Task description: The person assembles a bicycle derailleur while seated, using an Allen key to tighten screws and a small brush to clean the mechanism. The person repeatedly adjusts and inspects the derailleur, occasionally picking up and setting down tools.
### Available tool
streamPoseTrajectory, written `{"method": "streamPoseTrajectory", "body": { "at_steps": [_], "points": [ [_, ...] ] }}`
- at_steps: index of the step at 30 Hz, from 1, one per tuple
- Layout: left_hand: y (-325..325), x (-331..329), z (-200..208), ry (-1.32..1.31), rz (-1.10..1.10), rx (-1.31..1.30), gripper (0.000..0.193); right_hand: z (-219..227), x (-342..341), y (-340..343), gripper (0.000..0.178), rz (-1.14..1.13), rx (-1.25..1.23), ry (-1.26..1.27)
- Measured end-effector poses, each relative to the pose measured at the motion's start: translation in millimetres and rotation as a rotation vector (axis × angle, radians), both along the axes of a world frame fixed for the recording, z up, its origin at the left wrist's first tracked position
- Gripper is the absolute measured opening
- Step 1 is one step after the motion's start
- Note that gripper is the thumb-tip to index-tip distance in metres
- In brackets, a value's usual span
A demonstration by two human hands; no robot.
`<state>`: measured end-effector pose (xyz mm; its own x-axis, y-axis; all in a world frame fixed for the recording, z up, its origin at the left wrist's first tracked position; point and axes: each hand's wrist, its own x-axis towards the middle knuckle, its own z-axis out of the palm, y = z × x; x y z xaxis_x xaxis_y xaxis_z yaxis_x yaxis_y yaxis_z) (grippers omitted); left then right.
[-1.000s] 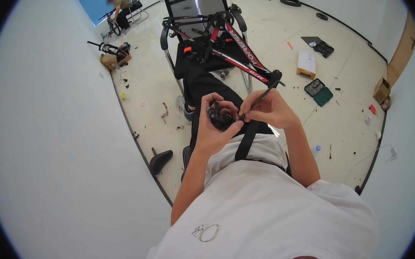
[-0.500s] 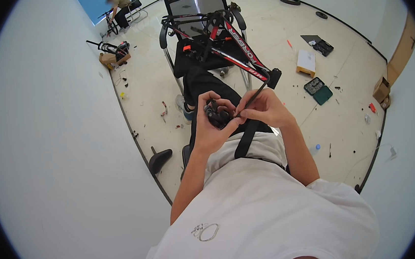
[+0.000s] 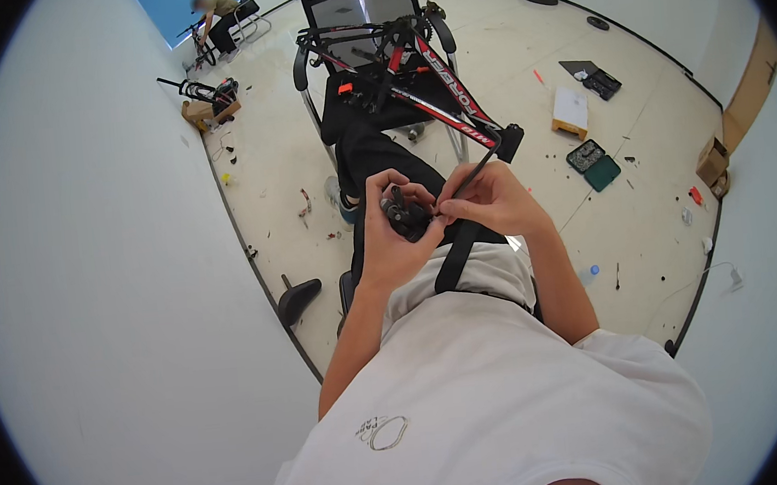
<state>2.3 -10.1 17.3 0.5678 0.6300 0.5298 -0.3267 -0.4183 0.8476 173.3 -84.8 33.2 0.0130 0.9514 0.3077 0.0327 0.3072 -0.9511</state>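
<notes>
Above my lap, my left hand (image 3: 398,240) is curled around a black bicycle shifter (image 3: 406,215), its exact type partly hidden by the fingers. My right hand (image 3: 491,204) pinches a black cable (image 3: 475,176) close to the shifter, fingertips of both hands nearly meeting. From there the cable bends up toward the end of a red and black bicycle frame (image 3: 449,94). That frame rests across a black mesh chair (image 3: 358,0) in front of me. Whether the cable end enters the shifter cannot be made out.
A bicycle saddle (image 3: 299,300) lies by the left wall. On the right are a green tool case (image 3: 600,172), a white and yellow box (image 3: 570,111), a black case (image 3: 603,84) and a bottle (image 3: 589,274). Another person (image 3: 219,17) works at the far left.
Both hands keep their hold, with only slight finger shifts at the cable and shifter. The whole view has moved slightly.
</notes>
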Motion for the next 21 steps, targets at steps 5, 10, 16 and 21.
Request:
{"method": "streamPoseTrajectory", "body": {
  "at_steps": [5,10,16,21],
  "points": [
    [-1,0,-2,0.036,0.053,0.071,0.055,1,0,0,0.014,-0.148,-0.101,-0.078],
    [-3,0,-1,0.044,0.114,0.177,0.055,7,-1,-2,0.015,-0.15,-0.151,-0.125],
    [-1,1,-3,0.037,0.075,0.124,0.059,3,4,-4,0.013,-0.035,-0.024,-0.009],
    [3,-3,-2,0.052,-0.131,-0.142,0.063,-3,11,-1,0.01,0.055,0.021,0.027]
  ]
}}
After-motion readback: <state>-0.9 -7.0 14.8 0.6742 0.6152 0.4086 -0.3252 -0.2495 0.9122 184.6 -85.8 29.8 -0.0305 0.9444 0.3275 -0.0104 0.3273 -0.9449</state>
